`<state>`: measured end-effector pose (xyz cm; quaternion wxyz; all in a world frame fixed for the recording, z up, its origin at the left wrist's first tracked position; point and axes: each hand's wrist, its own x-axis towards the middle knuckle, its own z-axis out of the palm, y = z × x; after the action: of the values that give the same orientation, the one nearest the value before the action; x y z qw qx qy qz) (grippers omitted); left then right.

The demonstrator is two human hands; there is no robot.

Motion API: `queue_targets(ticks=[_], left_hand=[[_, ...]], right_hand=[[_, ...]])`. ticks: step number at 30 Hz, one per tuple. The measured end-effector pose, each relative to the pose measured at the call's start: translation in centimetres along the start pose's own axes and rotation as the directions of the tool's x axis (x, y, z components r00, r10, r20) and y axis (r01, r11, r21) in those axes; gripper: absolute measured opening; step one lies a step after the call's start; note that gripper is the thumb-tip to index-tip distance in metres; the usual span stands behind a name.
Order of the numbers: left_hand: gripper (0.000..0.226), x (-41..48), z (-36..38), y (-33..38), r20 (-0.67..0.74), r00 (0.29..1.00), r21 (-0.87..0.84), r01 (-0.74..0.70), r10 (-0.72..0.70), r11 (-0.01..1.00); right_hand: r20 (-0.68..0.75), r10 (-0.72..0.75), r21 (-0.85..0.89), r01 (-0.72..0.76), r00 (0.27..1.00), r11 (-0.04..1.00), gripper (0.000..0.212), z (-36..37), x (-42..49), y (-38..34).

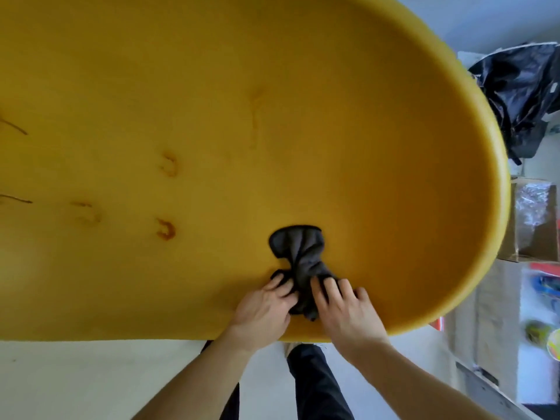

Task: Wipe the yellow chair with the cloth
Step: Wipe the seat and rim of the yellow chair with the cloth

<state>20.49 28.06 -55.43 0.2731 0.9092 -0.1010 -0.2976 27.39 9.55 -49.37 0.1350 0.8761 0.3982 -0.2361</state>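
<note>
Filling nearly the whole view, the broad yellow moulded chair shell (212, 86) spreads ahead of and to the left of both hands. Its smooth surface carries several brownish curved marks (166, 230) left of the left hand. A crumpled black bag (521, 95) and brown cardboard boxes (527, 237) stand beyond the rim, well to the right of the right hand. The dark grey bunched cloth (298, 253) lies on the seat, its far end fanned out ahead of the fingers and its near end gathered between the hands. Left hand (263, 310) and right hand (348, 313) both hold it side by side, fingers curled into the folds.

Risk: bunched this tightly, the cloth probably meets little surface and may skip the marks. A pull toward the body could drag it off the near edge just behind the wrists. The raised rounded rim curves close on the right; open room lies leftward and ahead.
</note>
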Motion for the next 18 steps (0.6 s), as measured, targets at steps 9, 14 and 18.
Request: queue_targets(ticks=[9, 14, 18], left_hand=[[0.081, 14.1, -15.5, -7.3, -0.535, 0.782, 0.05, 0.407, -0.319, 0.912], [0.073, 14.6, -24.6, -8.6, -0.803, 0.55, 0.036, 0.428, -0.228, 0.903], [0.053, 13.1, -18.3, -12.0, -0.692, 0.697, 0.178, 0.419, -0.19, 0.89]], right_hand=[[-0.621, 0.002, -0.198, -0.159, 0.784, 0.967, 0.035, -15.0, 21.6, 10.4], [-0.934, 0.068, 0.003, -0.183, 0.35, 0.983, 0.027, -18.7, 27.0, 9.8], [-0.68, -0.046, -0.046, 0.02, 0.732, 0.999, 0.039, -9.1, 26.1, 6.7]])
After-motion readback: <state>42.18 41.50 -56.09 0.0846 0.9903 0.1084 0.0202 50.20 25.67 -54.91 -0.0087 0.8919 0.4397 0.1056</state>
